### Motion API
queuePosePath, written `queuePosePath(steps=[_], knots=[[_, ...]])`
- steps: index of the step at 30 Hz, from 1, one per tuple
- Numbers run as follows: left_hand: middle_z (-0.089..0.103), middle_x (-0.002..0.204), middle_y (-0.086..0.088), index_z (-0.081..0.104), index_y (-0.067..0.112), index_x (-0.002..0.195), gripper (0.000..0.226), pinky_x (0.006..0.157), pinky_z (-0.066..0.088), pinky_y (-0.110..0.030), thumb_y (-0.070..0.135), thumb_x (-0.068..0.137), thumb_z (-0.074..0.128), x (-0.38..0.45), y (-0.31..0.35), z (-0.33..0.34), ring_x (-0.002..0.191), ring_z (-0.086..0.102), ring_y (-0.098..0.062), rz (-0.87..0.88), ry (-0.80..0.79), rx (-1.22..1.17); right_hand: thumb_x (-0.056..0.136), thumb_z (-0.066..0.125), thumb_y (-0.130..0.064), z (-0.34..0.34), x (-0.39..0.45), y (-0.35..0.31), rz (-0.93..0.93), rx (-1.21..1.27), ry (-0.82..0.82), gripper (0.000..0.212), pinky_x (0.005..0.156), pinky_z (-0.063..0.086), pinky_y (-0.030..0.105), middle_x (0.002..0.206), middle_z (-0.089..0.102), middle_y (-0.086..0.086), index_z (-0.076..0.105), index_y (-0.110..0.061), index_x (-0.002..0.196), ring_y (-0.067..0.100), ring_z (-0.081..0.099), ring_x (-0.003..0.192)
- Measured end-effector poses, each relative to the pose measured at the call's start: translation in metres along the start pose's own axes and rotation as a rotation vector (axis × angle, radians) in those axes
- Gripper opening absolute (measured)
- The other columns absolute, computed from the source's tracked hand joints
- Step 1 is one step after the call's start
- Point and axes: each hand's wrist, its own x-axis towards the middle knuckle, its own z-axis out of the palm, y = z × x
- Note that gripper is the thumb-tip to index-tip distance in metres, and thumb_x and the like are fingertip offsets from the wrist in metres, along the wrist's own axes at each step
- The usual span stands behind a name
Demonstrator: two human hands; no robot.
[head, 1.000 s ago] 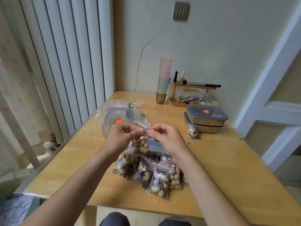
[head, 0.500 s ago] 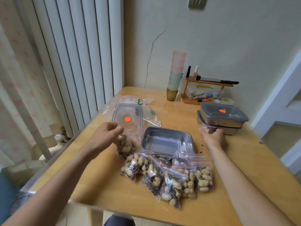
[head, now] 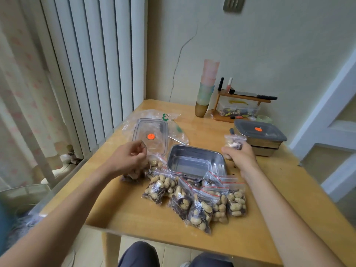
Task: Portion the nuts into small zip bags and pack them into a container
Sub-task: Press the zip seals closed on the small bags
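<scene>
Bare right hand [head: 239, 158] grips a nut bag [head: 234, 142]; left hand [head: 128, 159] seemingly curls empty.

1. One open steel tray [head: 194, 160] sits at the middle of the table [head: 269, 218].
2. Two lidded steel containers [head: 260, 135] are stacked at two o'clock from it.
3. One loose clear lid [head: 152, 132] with an orange dot lies at ten o'clock, on one large clear plastic bag [head: 154, 116].
4. Filled zip bags of nuts: a heap of about five [head: 198, 199] at six o'clock, overlapping so the tally is unsure; one more [head: 152, 164] under the left hand [head: 127, 160]; one [head: 234, 141] in the right hand [head: 239, 157].
5. One stack of plastic cups [head: 207, 87] stands at twelve o'clock; the number of cups cannot be told.
6. One small wooden rack [head: 240, 105] stands beside it.
</scene>
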Motion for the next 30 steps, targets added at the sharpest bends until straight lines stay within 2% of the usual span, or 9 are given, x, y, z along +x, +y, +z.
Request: queuePosePath(steps=[4, 6, 8, 11, 14, 17, 21, 25, 30], knots=[[0.061, 0.104, 0.011, 0.062, 0.03, 0.102, 0.028, 0.092, 0.042, -0.039, 0.047, 0.084, 0.048, -0.002, 0.011, 0.025, 0.101, 0.051, -0.009, 0.155, 0.267, 0.148, 0.084, 0.085, -0.024, 0.023, -0.047, -0.031, -0.105, -0.112, -0.274, 0.036, 0.085, 0.059, 0.034, 0.105, 0.072, 0.003, 0.063, -0.016, 0.111, 0.02, 0.071, 0.096], [0.063, 0.11, 0.013, 0.064, 0.028, 0.113, 0.034, 0.092, 0.046, -0.032, 0.052, 0.094, 0.049, -0.006, 0.032, 0.038, 0.105, 0.055, -0.003, 0.21, 0.249, -0.037, 0.082, 0.086, -0.032, 0.038, -0.068, -0.037, -0.153, -0.143, -0.366, 0.036, 0.092, 0.06, 0.043, 0.104, 0.075, 0.005, 0.065, -0.019, 0.109, 0.025, 0.072, 0.099], [0.068, 0.11, 0.013, 0.067, 0.026, 0.12, 0.039, 0.09, 0.051, -0.027, 0.055, 0.098, 0.052, -0.013, 0.059, 0.048, 0.104, 0.063, -0.003, 0.166, 0.139, -0.297, 0.08, 0.086, -0.039, 0.051, -0.086, -0.039, -0.193, -0.18, -0.409, 0.039, 0.086, 0.059, 0.038, 0.101, 0.074, 0.001, 0.065, -0.022, 0.108, 0.02, 0.072, 0.094], [0.073, 0.091, -0.001, 0.074, 0.013, 0.103, 0.029, 0.082, 0.057, -0.033, 0.039, 0.097, 0.064, -0.014, 0.081, 0.06, 0.085, 0.069, -0.017, 0.06, 0.097, -0.555, 0.072, 0.089, -0.049, 0.066, -0.103, -0.037, -0.196, -0.145, -0.452, 0.054, 0.087, 0.058, 0.033, 0.107, 0.074, -0.01, 0.063, -0.032, 0.117, 0.01, 0.07, 0.099], [0.066, 0.08, -0.009, 0.071, -0.003, 0.094, 0.021, 0.076, 0.05, -0.038, 0.018, 0.094, 0.071, -0.012, 0.087, 0.063, 0.076, 0.06, -0.021, -0.053, 0.127, -0.756, 0.067, 0.09, -0.051, 0.071, -0.107, -0.028, -0.19, -0.073, -0.473, 0.063, 0.096, 0.058, 0.041, 0.115, 0.072, -0.005, 0.059, -0.038, 0.121, 0.014, 0.069, 0.107], [0.067, 0.081, -0.007, 0.071, -0.002, 0.095, 0.019, 0.073, 0.049, -0.034, 0.016, 0.094, 0.069, -0.01, 0.086, 0.062, 0.078, 0.06, -0.02, -0.096, 0.131, -0.793, 0.075, 0.086, -0.054, 0.069, -0.107, -0.027, -0.164, 0.015, -0.455, 0.057, 0.1, 0.056, 0.046, 0.116, 0.073, 0.003, 0.06, -0.029, 0.12, 0.019, 0.07, 0.11], [0.067, 0.075, -0.005, 0.07, -0.004, 0.091, 0.032, 0.063, 0.048, -0.021, 0.026, 0.098, 0.066, -0.009, 0.091, 0.065, 0.066, 0.06, -0.012, 0.01, 0.158, -0.724, 0.098, 0.07, -0.026, 0.063, -0.1, -0.032, -0.208, 0.115, -0.33, 0.016, 0.089, 0.058, 0.029, 0.101, 0.077, 0.009, 0.072, -0.011, 0.102, 0.017, 0.072, 0.099], [0.064, 0.069, 0.001, 0.071, 0.0, 0.088, 0.031, 0.064, 0.049, -0.016, 0.028, 0.098, 0.065, 0.0, 0.094, 0.07, 0.063, 0.058, -0.007, 0.072, 0.236, -0.687, 0.1, 0.066, -0.024, 0.062, -0.094, -0.04, -0.209, 0.179, -0.299, 0.017, 0.073, 0.051, 0.011, 0.099, 0.076, 0.009, 0.074, -0.011, 0.095, 0.004, 0.068, 0.085], [0.074, 0.086, -0.004, 0.074, 0.008, 0.097, 0.024, 0.075, 0.055, -0.022, 0.031, 0.097, 0.066, 0.02, 0.096, 0.079, 0.079, 0.068, -0.015, 0.1, 0.189, -0.713, 0.1, 0.067, -0.022, 0.066, -0.076, -0.042, -0.228, 0.253, -0.248, 0.018, 0.072, 0.053, 0.016, 0.091, 0.075, 0.009, 0.073, -0.01, 0.088, 0.008, 0.069, 0.083]])
